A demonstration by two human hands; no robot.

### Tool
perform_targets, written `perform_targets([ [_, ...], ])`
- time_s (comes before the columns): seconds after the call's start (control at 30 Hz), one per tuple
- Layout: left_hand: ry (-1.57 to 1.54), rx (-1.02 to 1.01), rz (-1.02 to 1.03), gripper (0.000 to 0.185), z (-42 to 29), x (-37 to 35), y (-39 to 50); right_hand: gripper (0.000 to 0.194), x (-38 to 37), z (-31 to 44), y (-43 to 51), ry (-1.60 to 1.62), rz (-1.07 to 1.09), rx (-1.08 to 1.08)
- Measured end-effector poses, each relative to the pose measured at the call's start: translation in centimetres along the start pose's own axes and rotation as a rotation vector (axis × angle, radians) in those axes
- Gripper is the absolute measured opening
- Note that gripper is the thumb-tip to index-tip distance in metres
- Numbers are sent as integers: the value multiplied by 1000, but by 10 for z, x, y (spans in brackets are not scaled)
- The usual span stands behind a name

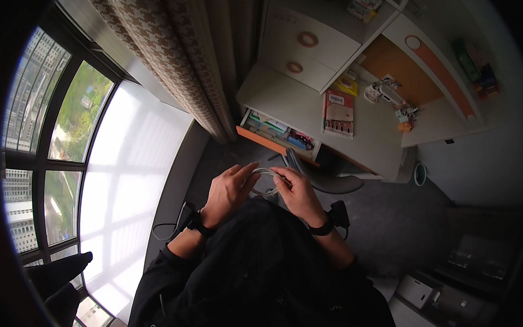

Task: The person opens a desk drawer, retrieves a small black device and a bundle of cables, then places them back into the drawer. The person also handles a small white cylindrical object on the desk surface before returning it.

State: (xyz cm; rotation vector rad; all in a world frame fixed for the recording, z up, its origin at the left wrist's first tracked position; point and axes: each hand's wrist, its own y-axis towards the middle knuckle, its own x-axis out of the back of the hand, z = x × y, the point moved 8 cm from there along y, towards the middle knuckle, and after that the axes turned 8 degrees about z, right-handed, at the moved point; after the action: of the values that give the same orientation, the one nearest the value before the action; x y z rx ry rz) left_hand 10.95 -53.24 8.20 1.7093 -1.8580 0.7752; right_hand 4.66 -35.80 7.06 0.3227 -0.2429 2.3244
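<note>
A light-coloured cable (265,171), wound into a loose coil of several loops, hangs between my two hands in front of my chest. My left hand (232,184) grips the coil's left side between thumb and fingers. On the opposite side, my right hand (297,193) pinches the loops, with its fingers curled over them. Black straps with small devices sit on both wrists. The cable's ends cannot be made out.
Ahead stands a desk (281,95) with a pulled-out, filled drawer (273,144) and a book (339,113) on top. A dark chair (334,183) is tucked near it. The sunlit window sill (127,180) and a curtain (161,52) are at left, a bin (420,174) at right.
</note>
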Motion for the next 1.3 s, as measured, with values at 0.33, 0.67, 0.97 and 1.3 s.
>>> perform_targets([
  [0.33,-371,-1,127,37,9,-26,9,23,7,22,2,-200,-141,188],
  [0.67,-1033,244,529,37,8,-33,4,26,28,27,-7,-303,-311,290],
  [0.97,-1451,234,343,43,1,-50,-2,28,22,25,-21,-359,-438,310],
  [1.3,-1134,254,-143,27,33,-65,-2,34,-6,-34,-16,437,-260,-16],
])
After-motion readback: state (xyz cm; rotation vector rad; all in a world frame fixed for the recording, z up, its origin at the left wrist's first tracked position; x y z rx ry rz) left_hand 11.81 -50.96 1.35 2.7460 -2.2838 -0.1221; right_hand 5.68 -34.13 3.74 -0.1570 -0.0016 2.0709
